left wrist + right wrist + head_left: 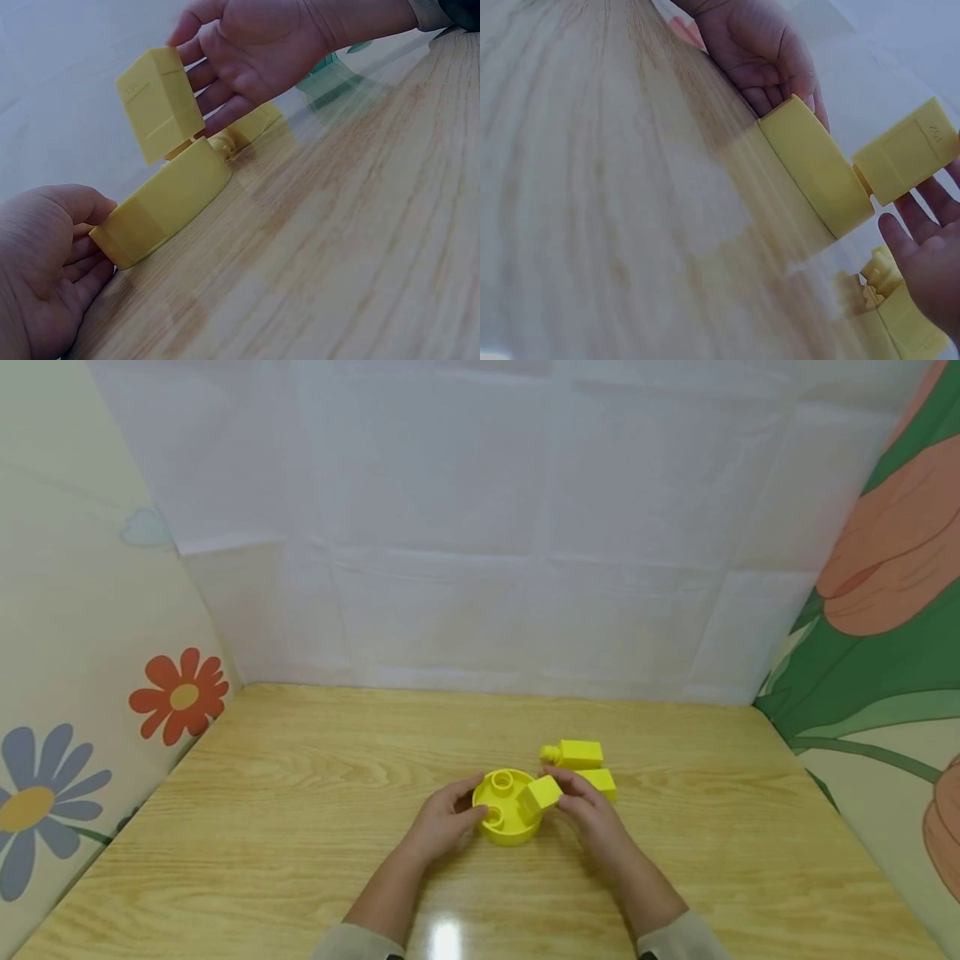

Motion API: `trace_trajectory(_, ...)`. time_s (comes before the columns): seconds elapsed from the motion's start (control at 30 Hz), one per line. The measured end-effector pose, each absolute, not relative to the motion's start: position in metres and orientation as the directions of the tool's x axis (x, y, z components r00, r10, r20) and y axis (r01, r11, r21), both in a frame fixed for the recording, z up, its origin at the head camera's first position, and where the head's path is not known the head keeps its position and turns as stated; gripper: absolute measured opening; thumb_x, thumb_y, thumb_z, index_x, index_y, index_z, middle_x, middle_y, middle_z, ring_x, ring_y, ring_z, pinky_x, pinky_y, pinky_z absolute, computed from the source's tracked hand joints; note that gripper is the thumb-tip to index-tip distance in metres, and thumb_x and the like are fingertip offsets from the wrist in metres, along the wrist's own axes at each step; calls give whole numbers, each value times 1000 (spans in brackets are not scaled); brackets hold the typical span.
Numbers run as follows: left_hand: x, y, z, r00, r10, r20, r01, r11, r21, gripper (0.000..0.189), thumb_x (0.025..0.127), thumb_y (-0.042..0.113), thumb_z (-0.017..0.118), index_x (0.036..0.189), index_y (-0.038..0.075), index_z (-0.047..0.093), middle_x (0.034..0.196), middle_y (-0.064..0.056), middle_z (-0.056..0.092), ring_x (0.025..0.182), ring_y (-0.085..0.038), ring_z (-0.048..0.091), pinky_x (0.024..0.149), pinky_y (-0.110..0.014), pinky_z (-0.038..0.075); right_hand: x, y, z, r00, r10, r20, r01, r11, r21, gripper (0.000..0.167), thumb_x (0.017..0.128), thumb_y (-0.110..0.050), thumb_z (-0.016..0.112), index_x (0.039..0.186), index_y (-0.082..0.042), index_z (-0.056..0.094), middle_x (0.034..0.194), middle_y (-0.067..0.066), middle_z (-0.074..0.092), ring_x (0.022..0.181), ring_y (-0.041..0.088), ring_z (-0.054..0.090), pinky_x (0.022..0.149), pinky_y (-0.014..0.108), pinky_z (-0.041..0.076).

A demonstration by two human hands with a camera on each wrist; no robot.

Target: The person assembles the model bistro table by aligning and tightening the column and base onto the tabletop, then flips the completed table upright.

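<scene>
A shallow round yellow base, with raised ring sockets inside, lies on the wooden table. My left hand grips its left side, thumb at the rim and fingers around the outer wall. On the base's right part a yellow rectangular block stands tilted, its narrower lower end at the rim in the left wrist view. My right hand holds this block by its upper part, with thumb and fingers against its right side. The block's lowest tip is hidden inside the base.
Just beyond my right hand lie two more yellow blocks: one has a threaded stud pointing left, the other is partly covered by the hand. A white sheet hangs behind the table, with flower-patterned panels on both sides.
</scene>
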State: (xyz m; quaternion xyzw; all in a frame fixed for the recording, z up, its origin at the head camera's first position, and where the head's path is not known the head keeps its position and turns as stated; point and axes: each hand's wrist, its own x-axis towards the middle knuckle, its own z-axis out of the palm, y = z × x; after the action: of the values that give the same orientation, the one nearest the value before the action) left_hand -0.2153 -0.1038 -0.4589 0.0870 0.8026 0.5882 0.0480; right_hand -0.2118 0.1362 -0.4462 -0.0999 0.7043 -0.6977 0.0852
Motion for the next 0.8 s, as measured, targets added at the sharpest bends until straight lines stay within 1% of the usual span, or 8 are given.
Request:
trace_trajectory(0.07, -216, -104, -459, -980, 197, 24, 81, 285, 955, 52, 92, 10, 65, 140, -4, 49, 142, -23, 52, 130, -37, 51, 107, -49, 44, -211, 137, -446, -963, -270, 22, -25, 6, -1000, 46, 97, -11, 49, 141, 4, 45, 146, 21, 47, 118, -2, 51, 100, 17, 43)
trace_trajectory(0.17, -217, -104, -461, -979, 201, 20, 77, 281, 957, 53, 93, 10, 65, 141, -4, 48, 142, -23, 52, 130, -37, 51, 107, -49, 44, -211, 137, -446, -961, -273, 35, -46, 34, -998, 46, 96, -9, 57, 139, 4, 46, 140, 18, 52, 116, 4, 52, 98, 18, 45)
trace_trajectory(0.27, -219, -105, -463, -978, 206, 21, 80, 282, 956, 53, 93, 10, 64, 141, -4, 47, 143, -23, 51, 131, -37, 51, 108, -49, 44, -211, 137, -446, -966, -253, 57, -80, 83, -993, 45, 92, -8, 65, 133, 3, 52, 132, 14, 57, 116, 10, 54, 101, 22, 45)
trace_trajectory(0.33, -220, -105, -464, -979, 204, 17, 75, 283, 956, 53, 93, 10, 64, 141, -4, 47, 144, -23, 50, 132, -37, 50, 108, -49, 43, -211, 135, -446, -969, -235, 72, -100, 113, -989, 43, 89, -6, 68, 129, 2, 55, 128, 15, 59, 116, 13, 54, 105, 29, 43)
trace_trajectory(0.4, -220, -105, -464, -980, 201, 12, 70, 284, 956, 53, 93, 10, 64, 142, -3, 47, 144, -23, 50, 132, -37, 49, 109, -49, 42, -211, 133, -446, -972, -221, 85, -116, 134, -984, 41, 87, -5, 70, 126, 2, 56, 126, 16, 60, 116, 15, 53, 108, 36, 41)
trace_trajectory(0.47, -220, -105, -464, -981, 196, 6, 63, 287, 956, 53, 93, 11, 64, 141, -3, 47, 144, -22, 50, 133, -37, 49, 110, -49, 42, -212, 130, -446, -974, -209, 89, -123, 156, -980, 41, 86, -5, 72, 124, 0, 58, 125, 15, 60, 115, 17, 53, 108, 41, 41)
trace_trajectory(0.67, -219, -105, -461, -980, 197, 10, 69, 292, 954, 53, 93, 11, 64, 141, -3, 47, 144, -23, 50, 132, -38, 49, 109, -49, 42, -213, 121, -445, -977, -195, 84, -124, 203, -971, 43, 86, -10, 74, 125, -7, 58, 126, 8, 61, 113, 18, 52, 106, 42, 41)
trace_trajectory(0.8, -219, -104, -461, -978, 206, 16, 78, 296, 952, 53, 93, 11, 64, 141, -5, 47, 143, -24, 50, 132, -39, 49, 109, -49, 42, -212, 120, -445, -973, -204, 108, -149, 196, -969, 41, 88, -11, 72, 127, -7, 59, 129, 9, 60, 113, 17, 53, 105, 43, 41)
